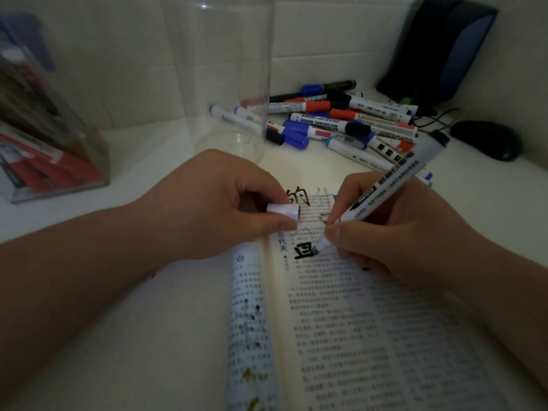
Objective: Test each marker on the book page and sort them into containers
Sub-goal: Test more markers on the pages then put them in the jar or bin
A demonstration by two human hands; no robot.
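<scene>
Your right hand [400, 232] pinches the marker [394, 179], its tip on the book page [355, 307] at frame centre. Your left hand [225, 200] curls round a white cap [283, 210]. Above, the marker pile [341, 120] lies partly behind a clear container [225, 69]. The upper-left container [44, 129] is blurred and cropped.

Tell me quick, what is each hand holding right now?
Left hand: closed, pinching a white marker cap.
Right hand: closed, gripping an uncapped marker, tip on the book page.
</scene>
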